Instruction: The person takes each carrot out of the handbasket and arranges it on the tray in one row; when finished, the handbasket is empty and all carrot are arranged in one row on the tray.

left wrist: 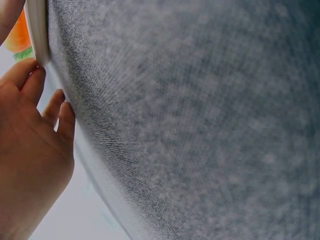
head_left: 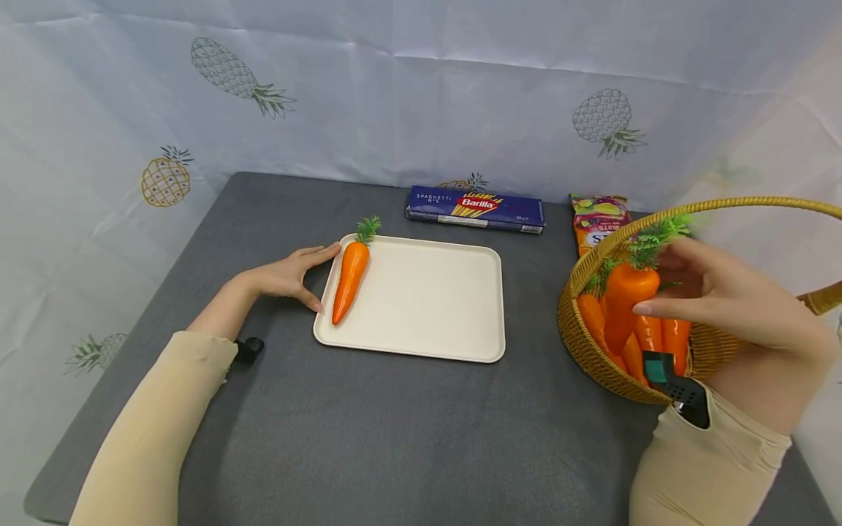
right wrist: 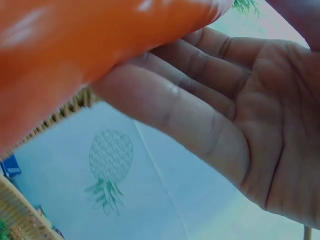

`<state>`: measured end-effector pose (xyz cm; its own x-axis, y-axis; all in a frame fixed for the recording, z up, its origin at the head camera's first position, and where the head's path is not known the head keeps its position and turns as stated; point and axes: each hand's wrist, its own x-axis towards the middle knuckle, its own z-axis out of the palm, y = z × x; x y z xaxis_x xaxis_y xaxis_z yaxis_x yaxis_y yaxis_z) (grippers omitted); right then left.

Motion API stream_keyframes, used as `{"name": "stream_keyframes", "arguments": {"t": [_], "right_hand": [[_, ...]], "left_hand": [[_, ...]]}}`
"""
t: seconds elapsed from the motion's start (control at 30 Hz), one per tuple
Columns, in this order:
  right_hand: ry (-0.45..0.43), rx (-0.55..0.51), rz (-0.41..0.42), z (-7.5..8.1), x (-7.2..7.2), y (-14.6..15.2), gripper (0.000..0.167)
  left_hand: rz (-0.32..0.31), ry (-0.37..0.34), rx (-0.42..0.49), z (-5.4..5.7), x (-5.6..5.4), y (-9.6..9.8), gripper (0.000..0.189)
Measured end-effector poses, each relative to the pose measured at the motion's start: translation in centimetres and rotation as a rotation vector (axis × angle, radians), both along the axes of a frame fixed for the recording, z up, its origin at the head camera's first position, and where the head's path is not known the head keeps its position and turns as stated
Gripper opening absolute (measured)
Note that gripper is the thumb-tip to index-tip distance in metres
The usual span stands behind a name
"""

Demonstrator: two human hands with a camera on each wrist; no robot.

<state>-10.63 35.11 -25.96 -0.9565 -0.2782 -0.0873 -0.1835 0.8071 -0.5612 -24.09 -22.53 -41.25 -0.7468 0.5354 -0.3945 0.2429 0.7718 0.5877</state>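
With thumb and fingers spread, my left hand [head_left: 286, 277] touches the left rim of a cream tray [head_left: 434, 299]. Along that side of the tray lies one orange carrot [head_left: 351, 274], its green top pointing to the back. In the left wrist view the fingertips are right at the tray's edge [left wrist: 39, 30]. Over on the right, my right hand [head_left: 743, 292] holds another carrot [head_left: 621, 299] near its leafy top, between thumb and fingers, at the mouth of a wicker basket [head_left: 571, 332]. This carrot fills the upper left of the right wrist view. Several more carrots [head_left: 647, 336] are inside the basket.
A blue spaghetti box [head_left: 476, 210] lies behind the tray near the back edge of the grey table [head_left: 408, 431]. Behind the basket is a colourful snack packet [head_left: 595, 215]. The basket's handle [head_left: 756, 202] arches above the right hand. A pineapple-print curtain [head_left: 421, 95] hangs behind.
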Motion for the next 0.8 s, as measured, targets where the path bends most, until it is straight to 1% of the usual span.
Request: {"name": "stream_keyframes", "arguments": {"t": [0.13,0.23,0.33,0.57,0.8], "right_hand": [[0.010,0.012,0.013,0.4,-0.2,-1.6,0.034],[0.013,0.020,0.034,0.7,-0.6,-2.8,0.037],[-0.005,0.003,0.057,0.9,-1.1,-4.1,0.038],[-0.029,-0.087,0.145,1.2,-2.2,-7.3,0.041],[-0.019,-0.080,0.175,1.1,-3.4,-9.7,0.041]], "left_hand": [[-0.004,0.004,-0.004,0.0,0.0,0.1,0.125],[-0.004,0.004,-0.003,0.1,0.0,0.1,0.125],[-0.005,0.002,0.000,0.2,0.0,0.1,0.125],[-0.007,0.003,0.016,0.2,0.1,0.0,0.126],[-0.004,0.000,0.021,0.3,0.1,0.1,0.126]]}}
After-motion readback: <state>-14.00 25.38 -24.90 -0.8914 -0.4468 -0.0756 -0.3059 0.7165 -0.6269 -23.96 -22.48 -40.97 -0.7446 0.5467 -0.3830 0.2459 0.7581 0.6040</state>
